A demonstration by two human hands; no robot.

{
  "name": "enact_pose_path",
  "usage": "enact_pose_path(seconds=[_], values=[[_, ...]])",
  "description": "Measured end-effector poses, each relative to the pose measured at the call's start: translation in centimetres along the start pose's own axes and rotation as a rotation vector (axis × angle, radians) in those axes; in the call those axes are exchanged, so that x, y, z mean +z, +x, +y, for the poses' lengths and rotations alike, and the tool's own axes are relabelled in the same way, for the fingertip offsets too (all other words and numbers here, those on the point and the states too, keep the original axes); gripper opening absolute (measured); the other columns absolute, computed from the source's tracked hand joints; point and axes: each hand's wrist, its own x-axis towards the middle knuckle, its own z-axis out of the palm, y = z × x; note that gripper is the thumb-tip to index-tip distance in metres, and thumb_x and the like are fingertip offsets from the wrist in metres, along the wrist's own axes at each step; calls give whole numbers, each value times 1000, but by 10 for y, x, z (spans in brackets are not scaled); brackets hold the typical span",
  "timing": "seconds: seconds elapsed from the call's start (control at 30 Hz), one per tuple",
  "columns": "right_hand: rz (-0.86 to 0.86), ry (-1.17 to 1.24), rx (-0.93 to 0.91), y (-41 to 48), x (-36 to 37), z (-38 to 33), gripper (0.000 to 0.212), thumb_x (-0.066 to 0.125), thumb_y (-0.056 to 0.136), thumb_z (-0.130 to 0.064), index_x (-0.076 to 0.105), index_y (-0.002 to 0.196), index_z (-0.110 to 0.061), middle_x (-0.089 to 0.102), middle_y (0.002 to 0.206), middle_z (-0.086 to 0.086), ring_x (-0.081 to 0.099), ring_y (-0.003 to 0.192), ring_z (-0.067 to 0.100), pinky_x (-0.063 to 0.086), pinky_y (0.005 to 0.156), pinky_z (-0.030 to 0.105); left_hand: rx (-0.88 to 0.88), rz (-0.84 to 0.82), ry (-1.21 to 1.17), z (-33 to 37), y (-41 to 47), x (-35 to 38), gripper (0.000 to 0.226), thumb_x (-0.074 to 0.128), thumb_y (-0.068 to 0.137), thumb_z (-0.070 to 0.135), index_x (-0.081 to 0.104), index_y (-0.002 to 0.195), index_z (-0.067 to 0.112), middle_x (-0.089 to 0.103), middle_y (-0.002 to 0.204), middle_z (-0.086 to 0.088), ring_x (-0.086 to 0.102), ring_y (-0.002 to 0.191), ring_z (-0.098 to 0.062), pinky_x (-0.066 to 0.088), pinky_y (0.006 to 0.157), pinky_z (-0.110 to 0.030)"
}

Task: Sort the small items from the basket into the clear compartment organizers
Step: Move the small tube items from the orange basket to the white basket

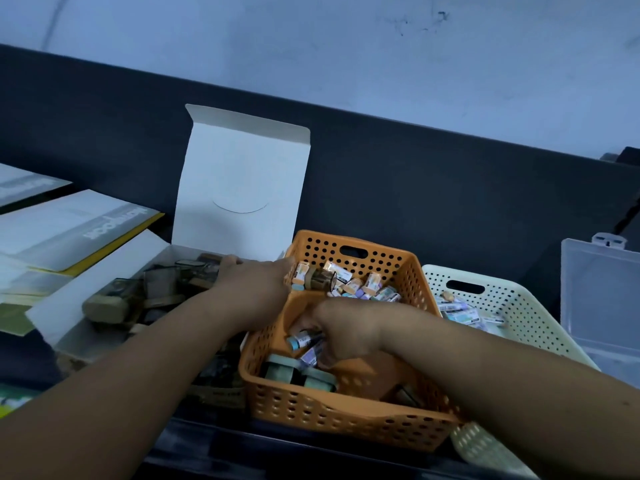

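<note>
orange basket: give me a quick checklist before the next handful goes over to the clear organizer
1. Right hand has a hold on small packs in the orange basket: ok, fingers are curled round them.
2. Clear organizer is open: ok, lid is up.
3. Free compartment for them: cannot tell, it is cut off by the frame edge.
4. Straight path to the organizer: not ok, the cream basket sits between.
5. Left hand is out of the way: ok, it reaches to the white box.
</note>
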Motion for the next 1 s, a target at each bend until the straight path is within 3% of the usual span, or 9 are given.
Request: enact_pose_path(seconds=[0.17, 0.27, 0.37, 0.43, 0.53, 0.6, 0.73, 0.87, 1.0], values=[[4, -3, 47, 1, 6, 4, 55, 68, 86, -22, 46, 137, -20, 57, 122, 0, 54, 108, 21, 46, 89, 32, 21, 7, -40, 0, 3, 0, 47, 29, 97, 29, 24, 144, 34, 60, 126, 2, 52, 119, -22, 19, 106, -47], [33, 76, 54, -3, 4, 11, 37, 70, 85, -19, 57, 120, -17, 62, 109, 3, 58, 100, 23, 50, 87, 37, 12, 0, -40, 1, 2, 0, 48, 28, 98, 31, 22, 146, 34, 58, 130, 2, 51, 121, -22, 18, 106, -48], [161, 282, 90, -21, -7, 25, 18, 70, 85, -20, 56, 97, -22, 59, 92, 1, 59, 79, 19, 51, 68, 36, 21, 7, -59, 1, 1, -1, 46, 27, 98, 31, 26, 144, 34, 60, 127, 3, 52, 120, -21, 18, 105, -48], [268, 479, 118, -41, -18, 36, 17, 72, 84, -19, 59, 95, -20, 64, 92, 7, 62, 71, 28, 54, 67, 40, 23, 9, -72, 3, -1, -3, 43, 27, 98, 31, 29, 141, 34, 61, 126, 3, 52, 120, -21, 18, 105, -47], [492, 586, 168, -73, -28, 60, 19, 76, 80, -18, 64, 94, -15, 70, 92, 8, 66, 80, 23, 52, 78, 37, 13, 7, -62, 6, -5, -6, 42, 27, 99, 30, 30, 141, 34, 60, 128, 3, 51, 122, -21, 18, 106, -46], [591, 647, 227, -92, -26, 81, 19, 76, 80, -15, 64, 95, -14, 69, 93, 12, 62, 76, 17, 49, 74, 32, 10, 3, -55, 7, -6, -7, 41, 26, 100, 30, 30, 140, 34, 60, 128, 3, 51, 122, -21, 18, 106, -45], [621, 705, 442, -115, -10, 121, 23, 73, 83, -12, 61, 102, -13, 68, 95, 11, 64, 77, 18, 52, 71, 31, 6, -7, -38, 5, -4, -6, 42, 23, 100, 30, 28, 141, 34, 60, 127, 4, 51, 120, -20, 19, 105, -46], [580, 514, 642, -115, 3, 137, 49, 72, 85, -23, 52, 129, -18, 60, 126, 3, 58, 100, 18, 48, 83, 32, 4, -13, -23, 4, -2, -4, 45, 21, 100, 32, 22, 145, 35, 59, 128, 6, 51, 120, -19, 19, 104, -46], [709, 358, 530, -94, -9, 113, 53, 69, 87, -34, 49, 135, -25, 48, 140, -1, 50, 121, 20, 42, 94, 32, -4, -20, -40, 4, -2, -4, 44, 22, 101, 31, 24, 145, 34, 58, 131, 5, 50, 122, -20, 17, 105, -46]])
